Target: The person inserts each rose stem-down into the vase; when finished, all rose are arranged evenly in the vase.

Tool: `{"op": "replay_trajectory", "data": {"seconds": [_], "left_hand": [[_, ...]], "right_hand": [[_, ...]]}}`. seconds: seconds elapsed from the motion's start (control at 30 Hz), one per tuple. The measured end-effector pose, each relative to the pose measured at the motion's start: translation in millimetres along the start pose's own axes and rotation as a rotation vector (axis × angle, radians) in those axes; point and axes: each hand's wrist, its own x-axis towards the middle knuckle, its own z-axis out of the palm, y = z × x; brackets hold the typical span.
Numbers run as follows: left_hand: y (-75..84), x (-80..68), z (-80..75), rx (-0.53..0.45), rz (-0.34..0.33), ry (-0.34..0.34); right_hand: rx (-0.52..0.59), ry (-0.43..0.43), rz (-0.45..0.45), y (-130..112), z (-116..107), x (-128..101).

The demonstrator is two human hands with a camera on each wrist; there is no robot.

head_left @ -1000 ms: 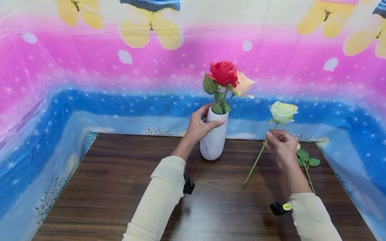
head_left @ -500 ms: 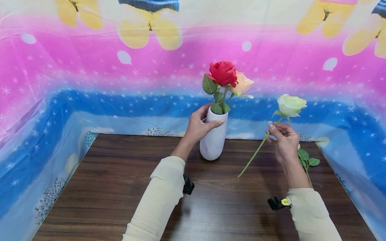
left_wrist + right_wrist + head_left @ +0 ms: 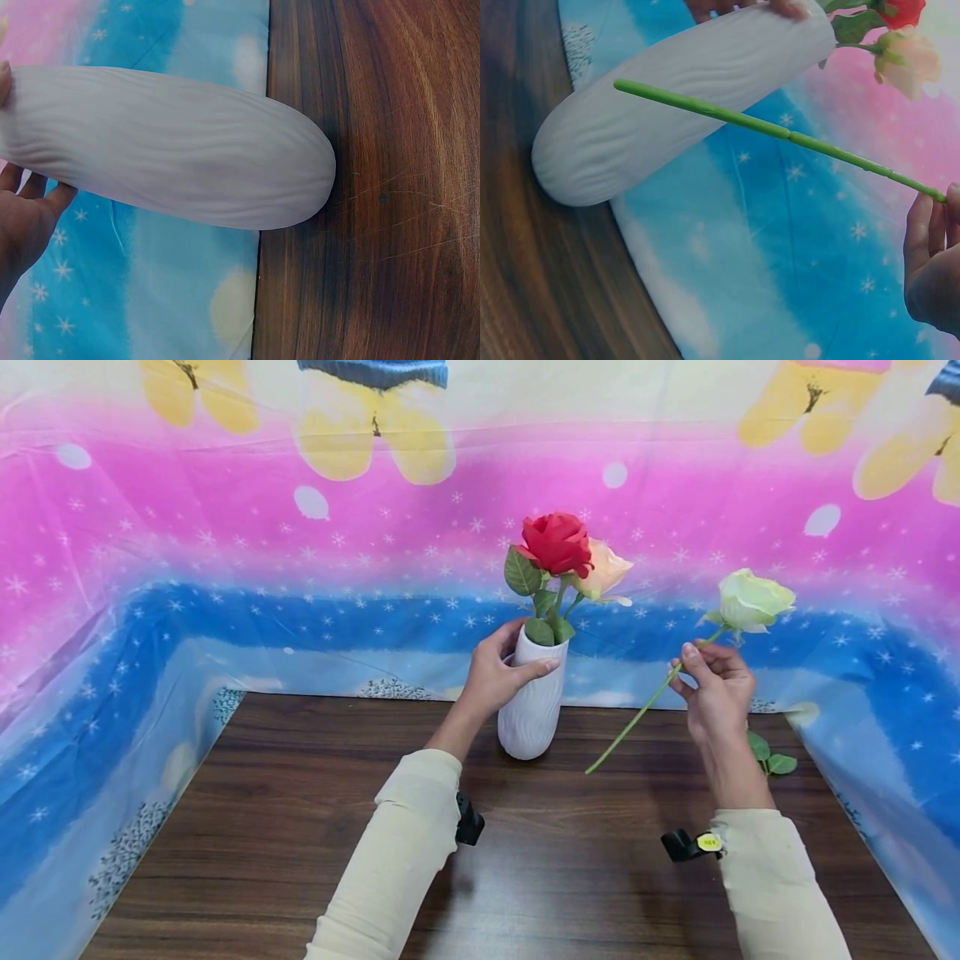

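Note:
A white ribbed vase (image 3: 528, 710) stands upright on the table, holding a red rose (image 3: 557, 543) and a peach rose (image 3: 602, 570). My left hand (image 3: 497, 670) grips the vase near its rim, thumb across the front; in the left wrist view the vase (image 3: 180, 146) fills the middle. To the right, my right hand (image 3: 720, 689) pinches the stem of a pale green-white rose (image 3: 753, 602) below its bloom. That rose tilts, its bloom up to the right and its bare stem end down toward the vase. In the right wrist view the green stem (image 3: 757, 124) crosses in front of the vase.
Another flower's green leaves (image 3: 780, 764) lie on the table at the right, partly hidden behind my right wrist. The dark wood table (image 3: 300, 827) ends at a printed cloth backdrop (image 3: 337, 610) behind and on both sides.
My right hand has risen with the pale rose. Its bloom has moved up and to the right, and the stem end has lifted and swung left toward the vase. My left hand stays still.

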Motion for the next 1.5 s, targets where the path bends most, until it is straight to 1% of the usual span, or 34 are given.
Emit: {"op": "replay_trajectory", "data": {"seconds": [0.27, 0.37, 0.5, 0.67, 0.83, 1.03, 1.17, 1.33, 1.5], "left_hand": [[0.9, -0.1, -0.6, -0.008, -0.003, -0.001], [1.1, -0.2, -0.4, -0.005, -0.004, -0.002], [0.2, -0.2, 0.0, -0.005, -0.004, -0.004], [-0.4, -0.2, -0.6, -0.006, 0.001, 0.001], [-0.2, -0.4, -0.7, 0.001, -0.003, 0.001], [0.3, 0.2, 0.5, 0.007, -0.009, 0.003], [1.1, 0.7, 0.8, 0.006, -0.015, 0.004], [0.8, 0.2, 0.2, 0.004, -0.009, -0.001], [1.2, 0.1, 0.5, 0.011, -0.005, 0.000]], "right_hand": [[0.104, 0.030, -0.040, -10.2, 14.3, 8.5], [0.121, 0.045, -0.062, -14.9, 20.8, 10.5], [0.168, 0.066, -0.068, -22.9, 29.1, 12.7], [0.258, 0.068, -0.064, -33.6, 39.4, 15.7], [0.316, 0.067, -0.102, -41.8, 47.6, 18.4], [0.402, 0.071, -0.074, -52.6, 53.2, 21.3], [0.417, 0.069, -0.087, -56.8, 57.8, 22.6], [0.407, 0.038, -0.137, -59.8, 67.2, 23.1], [0.405, 0.015, -0.145, -63.4, 77.6, 22.9]]}}
